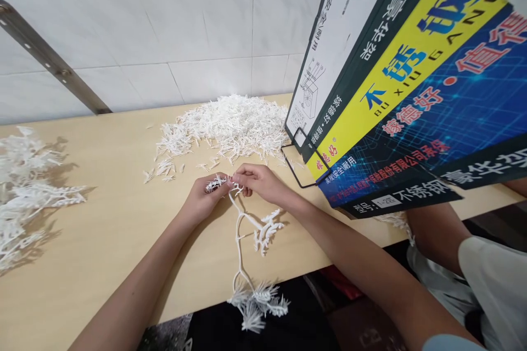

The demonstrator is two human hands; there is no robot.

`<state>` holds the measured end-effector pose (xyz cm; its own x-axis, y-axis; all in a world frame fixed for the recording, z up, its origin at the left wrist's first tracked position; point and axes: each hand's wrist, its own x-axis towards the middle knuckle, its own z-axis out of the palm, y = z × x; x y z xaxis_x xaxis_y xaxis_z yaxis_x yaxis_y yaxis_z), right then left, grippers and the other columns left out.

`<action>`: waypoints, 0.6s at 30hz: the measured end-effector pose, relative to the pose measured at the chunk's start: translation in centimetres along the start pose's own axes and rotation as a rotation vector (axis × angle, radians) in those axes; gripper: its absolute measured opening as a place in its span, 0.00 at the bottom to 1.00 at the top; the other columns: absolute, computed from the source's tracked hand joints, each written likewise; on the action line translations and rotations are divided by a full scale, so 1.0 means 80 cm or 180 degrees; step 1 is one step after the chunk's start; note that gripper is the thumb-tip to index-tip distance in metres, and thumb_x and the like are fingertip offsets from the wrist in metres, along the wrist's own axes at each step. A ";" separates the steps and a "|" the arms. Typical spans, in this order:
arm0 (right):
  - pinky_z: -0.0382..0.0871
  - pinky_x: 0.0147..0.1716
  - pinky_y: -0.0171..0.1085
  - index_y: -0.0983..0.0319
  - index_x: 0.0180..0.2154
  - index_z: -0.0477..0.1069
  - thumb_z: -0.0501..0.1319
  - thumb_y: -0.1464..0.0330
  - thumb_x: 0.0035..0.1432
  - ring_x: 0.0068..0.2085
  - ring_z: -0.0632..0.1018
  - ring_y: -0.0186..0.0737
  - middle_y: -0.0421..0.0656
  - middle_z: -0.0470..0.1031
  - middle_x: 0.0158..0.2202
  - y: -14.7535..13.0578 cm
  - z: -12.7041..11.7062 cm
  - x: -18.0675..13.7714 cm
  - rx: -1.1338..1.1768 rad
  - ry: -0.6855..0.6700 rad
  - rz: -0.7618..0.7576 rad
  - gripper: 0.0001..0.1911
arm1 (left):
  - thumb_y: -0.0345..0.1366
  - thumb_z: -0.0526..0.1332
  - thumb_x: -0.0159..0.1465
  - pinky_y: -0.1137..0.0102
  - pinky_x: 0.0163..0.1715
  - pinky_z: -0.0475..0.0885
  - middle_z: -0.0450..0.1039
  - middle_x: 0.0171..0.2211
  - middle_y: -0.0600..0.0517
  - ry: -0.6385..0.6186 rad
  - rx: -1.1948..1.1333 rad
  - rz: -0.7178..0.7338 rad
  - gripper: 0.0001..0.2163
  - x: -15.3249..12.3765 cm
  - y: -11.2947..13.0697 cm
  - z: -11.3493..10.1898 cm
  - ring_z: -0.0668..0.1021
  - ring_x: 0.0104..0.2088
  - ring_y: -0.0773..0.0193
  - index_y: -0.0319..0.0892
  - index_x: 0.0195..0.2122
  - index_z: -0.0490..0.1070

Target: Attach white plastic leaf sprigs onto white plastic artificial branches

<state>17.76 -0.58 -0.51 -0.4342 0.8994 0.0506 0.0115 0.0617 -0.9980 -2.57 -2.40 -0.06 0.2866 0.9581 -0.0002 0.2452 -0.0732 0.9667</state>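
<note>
A white plastic branch, like part of an artificial plant, hangs down over the table toward the front edge. Its upper end is closed in my left hand, with spiky white tufts showing between thumb and fingers. My right hand pinches at that same end, fingertips meeting the left thumb; whether a small loose piece is between them is hidden. One side twig carries bare short stubs. The lowest twigs bear bushy needle tufts, over dark clothing on my lap.
Behind my hands lies a heap of small white plastic pieces. More white branches lie at left. A large printed cardboard box panel stands in a black wire holder at right. Beyond it is another person's arm.
</note>
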 end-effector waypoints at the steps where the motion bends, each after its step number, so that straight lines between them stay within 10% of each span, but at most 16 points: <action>1: 0.69 0.29 0.34 0.62 0.34 0.73 0.69 0.50 0.60 0.27 0.75 0.34 0.39 0.74 0.28 0.000 0.002 -0.002 -0.0139 0.0141 -0.0028 0.21 | 0.50 0.66 0.67 0.70 0.29 0.58 0.66 0.25 0.55 -0.0058 0.0067 0.0020 0.17 -0.001 0.002 0.001 0.64 0.27 0.67 0.39 0.33 0.76; 11: 0.52 0.23 0.32 0.61 0.27 0.64 0.61 0.48 0.67 0.24 0.60 0.30 0.35 0.61 0.23 -0.001 -0.009 -0.006 0.0448 -0.0721 -0.0015 0.26 | 0.49 0.66 0.66 0.70 0.31 0.64 0.73 0.27 0.51 -0.1381 0.0274 0.0184 0.17 -0.006 0.012 -0.014 0.70 0.29 0.64 0.38 0.31 0.77; 18: 0.74 0.40 0.37 0.58 0.54 0.74 0.66 0.62 0.63 0.44 0.80 0.40 0.47 0.78 0.52 0.001 0.013 -0.002 0.0205 0.0601 -0.0229 0.18 | 0.48 0.67 0.65 0.68 0.38 0.70 0.79 0.39 0.47 -0.0535 0.0110 0.0189 0.17 -0.005 0.012 -0.003 0.76 0.35 0.61 0.41 0.47 0.77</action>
<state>16.92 -1.19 -0.61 -0.2553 0.9592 0.1217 -0.0736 0.1062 -0.9916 -2.70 -2.76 0.90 0.4516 0.8922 0.0109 0.2542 -0.1404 0.9569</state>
